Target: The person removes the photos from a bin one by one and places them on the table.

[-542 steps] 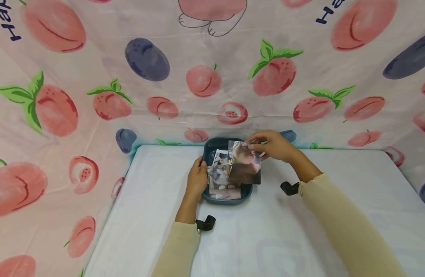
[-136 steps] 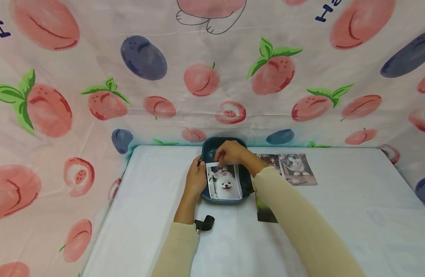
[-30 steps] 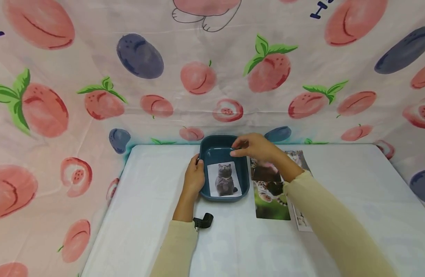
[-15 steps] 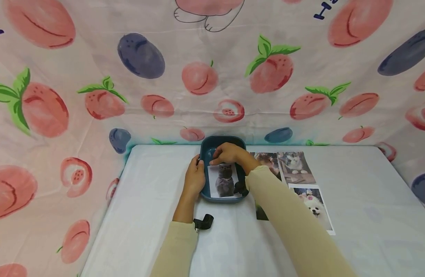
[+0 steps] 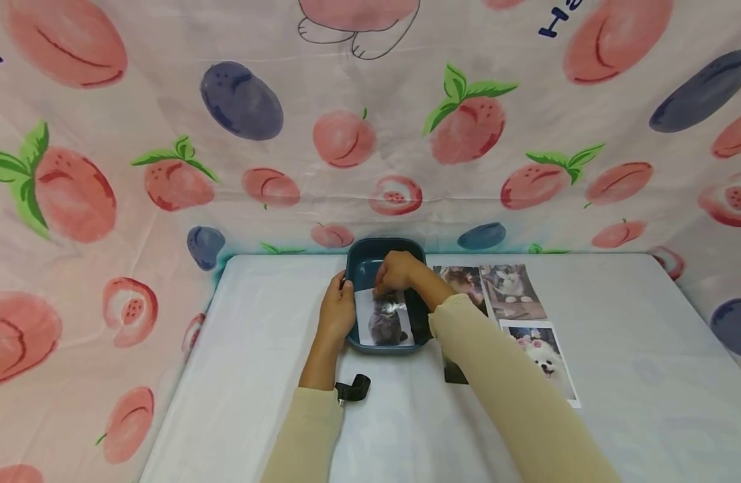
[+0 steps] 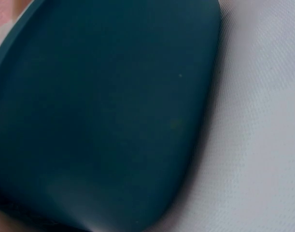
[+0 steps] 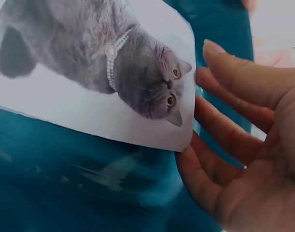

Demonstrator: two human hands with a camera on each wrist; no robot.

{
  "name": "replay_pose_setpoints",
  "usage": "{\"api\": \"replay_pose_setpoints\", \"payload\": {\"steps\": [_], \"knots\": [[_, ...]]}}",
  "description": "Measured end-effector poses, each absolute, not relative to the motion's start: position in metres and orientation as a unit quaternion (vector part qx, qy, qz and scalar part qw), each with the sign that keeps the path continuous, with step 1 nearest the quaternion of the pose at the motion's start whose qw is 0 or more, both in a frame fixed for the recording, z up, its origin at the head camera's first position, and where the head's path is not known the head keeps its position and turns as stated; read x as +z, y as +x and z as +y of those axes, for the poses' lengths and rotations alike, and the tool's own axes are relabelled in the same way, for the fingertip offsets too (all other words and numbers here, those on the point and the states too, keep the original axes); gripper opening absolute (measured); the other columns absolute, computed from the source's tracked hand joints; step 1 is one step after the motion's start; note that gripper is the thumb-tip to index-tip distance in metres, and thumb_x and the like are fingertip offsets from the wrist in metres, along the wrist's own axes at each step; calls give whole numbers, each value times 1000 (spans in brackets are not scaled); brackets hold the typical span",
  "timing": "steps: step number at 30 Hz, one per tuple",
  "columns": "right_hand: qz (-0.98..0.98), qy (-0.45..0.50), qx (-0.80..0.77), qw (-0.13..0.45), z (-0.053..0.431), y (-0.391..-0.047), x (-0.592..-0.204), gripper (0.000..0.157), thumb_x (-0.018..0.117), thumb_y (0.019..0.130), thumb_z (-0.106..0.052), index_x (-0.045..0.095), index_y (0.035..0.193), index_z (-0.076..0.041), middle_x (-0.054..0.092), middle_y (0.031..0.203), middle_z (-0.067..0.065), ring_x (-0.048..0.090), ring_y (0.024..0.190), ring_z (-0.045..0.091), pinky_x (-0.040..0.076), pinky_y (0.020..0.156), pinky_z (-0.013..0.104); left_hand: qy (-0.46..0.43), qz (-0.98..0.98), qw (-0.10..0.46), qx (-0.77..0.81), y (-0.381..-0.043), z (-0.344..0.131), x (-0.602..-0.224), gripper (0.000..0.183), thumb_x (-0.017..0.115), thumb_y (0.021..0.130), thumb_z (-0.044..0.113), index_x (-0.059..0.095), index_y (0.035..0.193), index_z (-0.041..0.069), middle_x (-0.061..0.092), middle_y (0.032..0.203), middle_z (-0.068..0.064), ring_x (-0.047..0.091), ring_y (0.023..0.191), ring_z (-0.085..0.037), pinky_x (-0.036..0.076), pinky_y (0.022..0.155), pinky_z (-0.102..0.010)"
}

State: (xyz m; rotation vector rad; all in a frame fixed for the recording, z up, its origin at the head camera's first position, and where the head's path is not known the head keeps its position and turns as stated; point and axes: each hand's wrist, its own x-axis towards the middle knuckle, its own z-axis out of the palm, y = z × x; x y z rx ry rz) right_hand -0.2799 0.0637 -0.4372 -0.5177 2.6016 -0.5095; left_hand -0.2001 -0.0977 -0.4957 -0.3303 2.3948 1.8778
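Note:
A grey cat photo (image 5: 385, 327) with a white background lies over the bottom of a dark teal tray (image 5: 363, 268). My right hand (image 5: 401, 270) reaches in from the right and grips the photo's far edge. Seen from the right wrist, the fingers (image 7: 224, 128) are at and under that edge, the thumb (image 7: 248, 77) above it near a corner; the cat wears a pearl-like collar. My left hand (image 5: 336, 312) holds the tray by its left side. The tray's smooth outer wall (image 6: 108, 106) fills most of the left wrist view.
Right of the tray, photos lie on the white table (image 5: 642, 349): a dark one (image 5: 461, 276), a cat with white paws (image 5: 511, 292), a white dog (image 5: 542, 352). A green one (image 5: 454, 370) is partly under the right sleeve. A fruit-print cloth (image 5: 286, 215) hangs behind.
Several photos have gone from the tray to the table, the dog photo most recently. Over the last second my right hand has moved left into the tray and taken hold of the cat photo.

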Motion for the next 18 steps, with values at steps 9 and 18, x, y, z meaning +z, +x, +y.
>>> {"api": "replay_pose_setpoints", "payload": {"steps": [9, 18], "knots": [[906, -196, -277, 252, 67, -271, -427, 20, 79, 89, -19, 80, 109, -16, 77, 101, 0, 66, 91, 16, 55, 83, 32, -97, 785, 26, 612, -200, -99, -495, 51, 38, 111, 31, 36, 158, 11, 41, 161, -13, 40, 149, -30, 31, 123, -51], [903, -229, -262, 252, 81, -264, -423, 36, 74, 93, -12, 74, 126, -26, 63, 140, 8, 67, 70, 20, 57, 62, 29, -100, 781, 42, 615, -199, -98, -493, 52, 37, 112, 33, 34, 159, 13, 38, 163, -11, 37, 150, -30, 33, 122, -51]]}}
